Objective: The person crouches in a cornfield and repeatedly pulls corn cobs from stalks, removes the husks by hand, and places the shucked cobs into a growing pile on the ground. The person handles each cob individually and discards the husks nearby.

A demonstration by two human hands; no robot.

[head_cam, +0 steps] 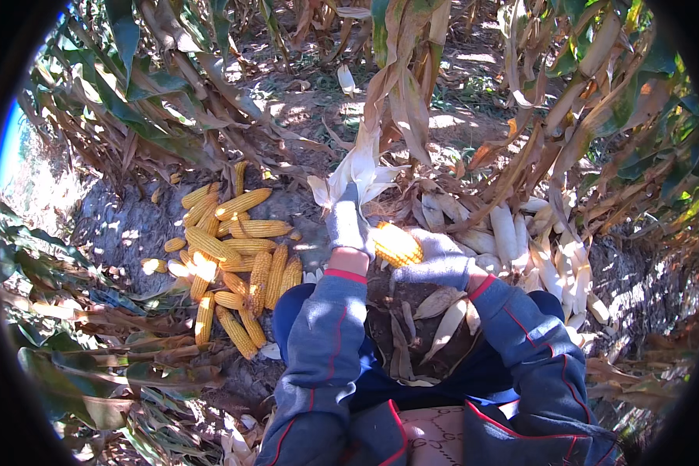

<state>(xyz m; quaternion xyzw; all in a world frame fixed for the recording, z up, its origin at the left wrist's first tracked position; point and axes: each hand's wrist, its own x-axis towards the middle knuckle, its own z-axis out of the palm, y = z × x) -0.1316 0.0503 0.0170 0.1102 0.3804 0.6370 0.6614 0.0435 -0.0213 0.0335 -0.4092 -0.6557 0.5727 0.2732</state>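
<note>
My left hand [349, 224], in a pale work glove, is closed on a bunch of pale corn husks [361, 166] spread open above it. Just to its right, my right hand [440, 259], gloved too, grips a bare yellow ear of corn [397, 244] by its right end. The ear lies sideways between both hands, its bright face partly overexposed. A heap of husked yellow corn ears [256, 247] lies on the ground to the left of my left hand. Several unhusked ears [504, 236] in pale husks lie to the right, past my right hand.
Standing dry corn stalks [408, 76] rise ahead, with more leaning in from both sides. Loose husks [448, 326] lie on the soil between my legs. Fallen leaves and stalks [110, 343] cover the ground at lower left. One pale husked-over piece [346, 80] lies farther ahead.
</note>
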